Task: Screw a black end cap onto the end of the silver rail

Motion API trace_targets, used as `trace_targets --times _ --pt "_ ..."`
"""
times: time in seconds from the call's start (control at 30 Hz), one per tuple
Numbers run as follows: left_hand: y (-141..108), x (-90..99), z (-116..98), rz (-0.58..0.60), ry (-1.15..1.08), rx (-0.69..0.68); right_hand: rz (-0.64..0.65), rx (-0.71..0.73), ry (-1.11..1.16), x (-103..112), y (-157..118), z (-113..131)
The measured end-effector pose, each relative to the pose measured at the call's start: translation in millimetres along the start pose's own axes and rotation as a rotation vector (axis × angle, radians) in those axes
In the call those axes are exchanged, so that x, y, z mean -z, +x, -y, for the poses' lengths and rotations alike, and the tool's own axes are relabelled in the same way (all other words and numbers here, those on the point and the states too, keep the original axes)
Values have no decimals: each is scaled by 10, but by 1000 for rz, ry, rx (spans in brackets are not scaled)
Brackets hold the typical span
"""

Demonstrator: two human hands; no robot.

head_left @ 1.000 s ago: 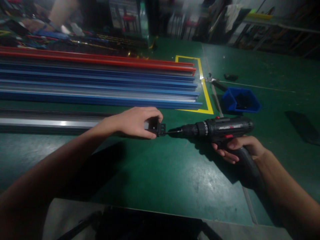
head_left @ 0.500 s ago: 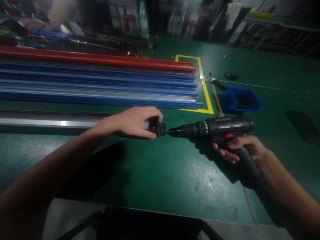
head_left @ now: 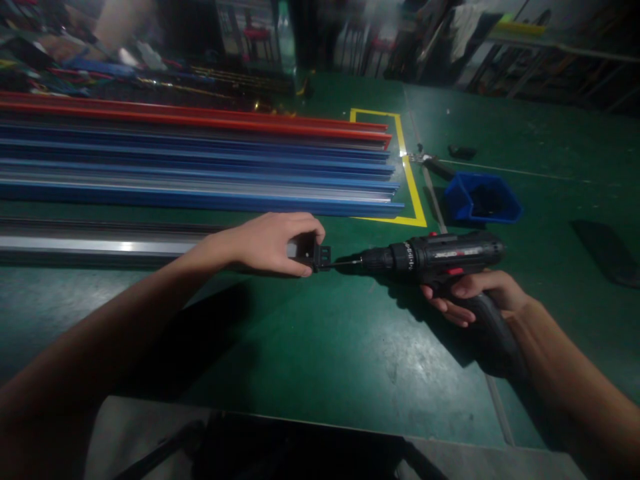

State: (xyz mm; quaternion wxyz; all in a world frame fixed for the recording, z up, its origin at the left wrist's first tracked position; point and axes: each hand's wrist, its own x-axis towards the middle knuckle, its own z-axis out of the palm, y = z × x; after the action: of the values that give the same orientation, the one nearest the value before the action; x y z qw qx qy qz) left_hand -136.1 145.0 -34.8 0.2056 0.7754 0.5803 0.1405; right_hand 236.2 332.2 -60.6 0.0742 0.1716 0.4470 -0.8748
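At the centre, the left hand (head_left: 273, 245) curls its fingers, partly open, round one black end piece (head_left: 321, 257) on one silver-grey profile (head_left: 120, 245), long axis left to right. Right of centre, the right hand (head_left: 480, 297) wraps its fingers round one black drill (head_left: 440, 255); its bit points left.

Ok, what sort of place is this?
Probably a workshop or assembly area: a power drill in the right hand, long blue metal-looking profiles, and a blue parts bin.
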Motion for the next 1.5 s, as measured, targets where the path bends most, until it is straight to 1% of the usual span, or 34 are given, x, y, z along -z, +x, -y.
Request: trace_targets --times 0.1,0.27,0.47,0.73,0.93,1.5 --pt "-1 1 -19 -4 2 4 33 -3 31 11 16 -18" --pt "-2 -10 -29 -12 18 5 142 -4 71 34 47 -38" --pt "-6 -18 -24 -29 28 -13 194 6 95 67 59 -56" --pt "-8 -13 -44 -31 20 4 179 10 126 107 66 -90" --pt "-4 -18 -46 -31 28 8 144 -2 115 107 67 -90" --pt "-5 0 -64 -8 32 24 111 -19 104 124 69 -110"
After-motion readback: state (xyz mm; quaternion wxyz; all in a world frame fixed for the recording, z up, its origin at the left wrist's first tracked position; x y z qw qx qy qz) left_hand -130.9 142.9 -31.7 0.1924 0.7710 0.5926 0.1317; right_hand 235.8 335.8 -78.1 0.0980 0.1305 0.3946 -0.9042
